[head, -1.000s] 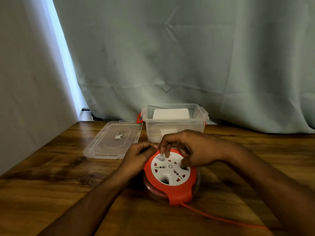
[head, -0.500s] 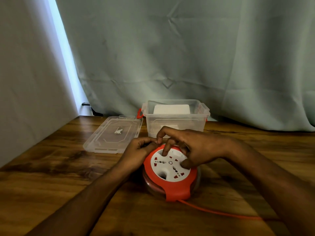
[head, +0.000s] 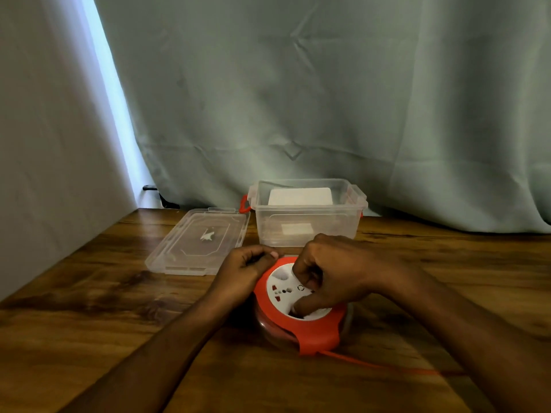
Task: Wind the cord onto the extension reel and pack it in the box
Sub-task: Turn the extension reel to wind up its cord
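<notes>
The extension reel [head: 307,329], orange with a white socket face, lies flat on the wooden table [head: 89,308] in front of me. My left hand [head: 243,271] grips its left orange rim with curled fingers. My right hand [head: 331,275] lies over the white socket face, fingers curled into its recesses. An orange cord [head: 378,365] runs from the reel's front tab to the right across the table. The clear plastic box [head: 307,231] with orange latches stands open behind the reel.
The box's clear lid [head: 196,242] lies flat to the left of the box. A pale green curtain [head: 328,99] hangs behind the table, and a white wall [head: 44,144] borders the table's left side. A white label shows through the box.
My right hand has turned over the socket face, its fingers now tucked down into the recesses; the white face has rotated. My left hand stays on the rim.
</notes>
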{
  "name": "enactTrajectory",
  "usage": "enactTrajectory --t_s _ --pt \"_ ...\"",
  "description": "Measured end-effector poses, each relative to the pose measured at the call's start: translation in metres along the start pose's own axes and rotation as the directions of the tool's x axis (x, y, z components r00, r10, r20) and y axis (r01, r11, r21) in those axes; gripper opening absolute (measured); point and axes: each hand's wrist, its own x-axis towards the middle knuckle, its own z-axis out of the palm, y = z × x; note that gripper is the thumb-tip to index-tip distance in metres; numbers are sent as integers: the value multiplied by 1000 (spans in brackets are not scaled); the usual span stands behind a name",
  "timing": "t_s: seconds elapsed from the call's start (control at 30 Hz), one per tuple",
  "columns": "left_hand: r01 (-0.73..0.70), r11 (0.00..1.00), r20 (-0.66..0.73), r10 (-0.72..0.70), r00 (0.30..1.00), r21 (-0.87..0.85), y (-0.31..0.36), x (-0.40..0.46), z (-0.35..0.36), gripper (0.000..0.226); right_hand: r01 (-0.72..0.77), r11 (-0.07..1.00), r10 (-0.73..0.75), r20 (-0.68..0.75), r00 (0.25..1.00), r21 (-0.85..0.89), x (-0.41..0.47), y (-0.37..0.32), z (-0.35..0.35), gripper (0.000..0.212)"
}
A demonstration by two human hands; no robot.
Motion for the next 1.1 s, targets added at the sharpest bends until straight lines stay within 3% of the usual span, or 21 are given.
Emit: enactTrajectory --t_s 0.23,0.3,0.37,0.43,0.53,0.67,0.97,1.1 --pt "-5 1000 0 5 1000 21 -1 1 -1 20 78 996 -78 7 997 50 6 -6 4 35" --pt "-13 1000 4 13 1000 27 -1 2 -1 21 103 994 -101 -49 994 43 2 -3 1 34" --pt "-15 1000 5 14 1000 18 0 1 -2 20 118 991 -109 -121 987 68 -2 -1 -7 27" --pt "-18 1000 4 18 1000 22 1 0 -1 20 93 989 -83 -91 992 115 -7 2 -16 18" --pt "-26 999 8 26 1000 35 3 0 -1 20 56 992 -57 6 998 116 -8 5 -19 53" --pt "-14 999 7 14 1000 31 5 -2 -1 20 50 994 -52 12 999 95 -7 8 -17 70" --pt "7 1000 -9 -7 1000 17 3 -2 0 19 49 984 -49 -3 999 172 -8 10 -13 70" --pt "22 1000 -17 -22 1000 6 3 -2 0 19 25 996 -25 -11 1000 90 -9 4 -12 58"
